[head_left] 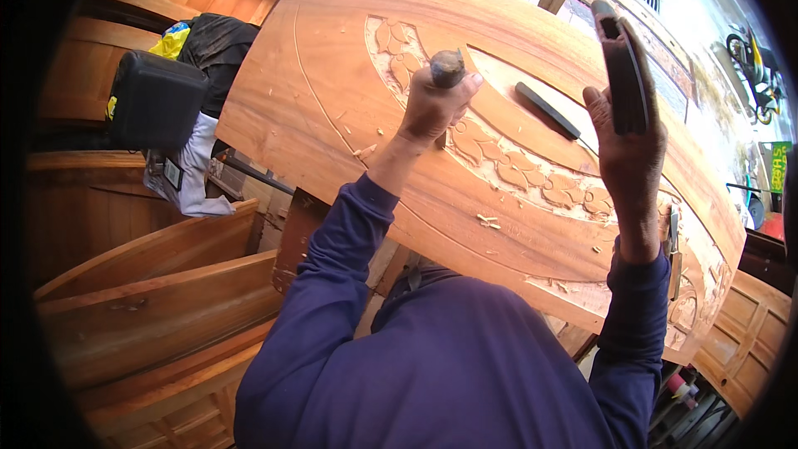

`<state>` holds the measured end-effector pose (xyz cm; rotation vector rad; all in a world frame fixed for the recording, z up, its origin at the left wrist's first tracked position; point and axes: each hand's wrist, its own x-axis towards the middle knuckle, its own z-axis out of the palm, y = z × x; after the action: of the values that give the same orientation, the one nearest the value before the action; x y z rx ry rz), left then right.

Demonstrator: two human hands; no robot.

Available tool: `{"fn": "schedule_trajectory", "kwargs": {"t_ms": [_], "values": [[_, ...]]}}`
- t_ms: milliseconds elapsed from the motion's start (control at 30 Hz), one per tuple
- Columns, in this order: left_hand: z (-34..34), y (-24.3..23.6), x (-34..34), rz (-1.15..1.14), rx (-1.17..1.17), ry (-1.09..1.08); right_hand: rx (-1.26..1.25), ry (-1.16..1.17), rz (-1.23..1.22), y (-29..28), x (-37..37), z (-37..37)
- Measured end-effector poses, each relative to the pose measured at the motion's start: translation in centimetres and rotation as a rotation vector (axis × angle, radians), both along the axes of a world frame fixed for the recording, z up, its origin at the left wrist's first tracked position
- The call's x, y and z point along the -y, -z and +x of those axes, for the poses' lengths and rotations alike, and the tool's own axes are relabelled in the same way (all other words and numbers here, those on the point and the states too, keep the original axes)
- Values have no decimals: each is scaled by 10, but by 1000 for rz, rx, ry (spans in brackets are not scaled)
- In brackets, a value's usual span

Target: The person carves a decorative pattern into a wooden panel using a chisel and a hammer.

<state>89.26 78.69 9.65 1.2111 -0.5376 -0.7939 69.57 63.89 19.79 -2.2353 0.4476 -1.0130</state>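
Note:
My left hand (432,108) is closed around a chisel, whose rounded, worn handle end (447,68) shows above the fist. The chisel stands upright on a large wooden panel (507,254), beside a curved band of carved leaves and flowers (519,168). Most of its blade is hidden by my hand. Raised over the panel's right part, my right hand (629,154) grips a long, dark wooden mallet (625,75) with a worn hollow near its top. A dark flat bar (547,111) lies on the panel between my hands.
Pale wood chips (489,222) are scattered over the panel. More hand tools (673,254) lie by my right forearm. A black case (158,100) and cloths stand past the panel's left edge. Wooden boards (158,308) lean at the lower left, and a panelled wooden piece (744,341) is at the right.

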Motion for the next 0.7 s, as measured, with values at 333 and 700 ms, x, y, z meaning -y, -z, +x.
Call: {"fn": "schedule_trajectory", "kwargs": {"t_ms": [333,700], "values": [[3,7,-2,40,22,-42,312,-145,120,-74,49,23],[-9,23,-9,-93,114,8,50,-211,-130,21,-33,61]]}}
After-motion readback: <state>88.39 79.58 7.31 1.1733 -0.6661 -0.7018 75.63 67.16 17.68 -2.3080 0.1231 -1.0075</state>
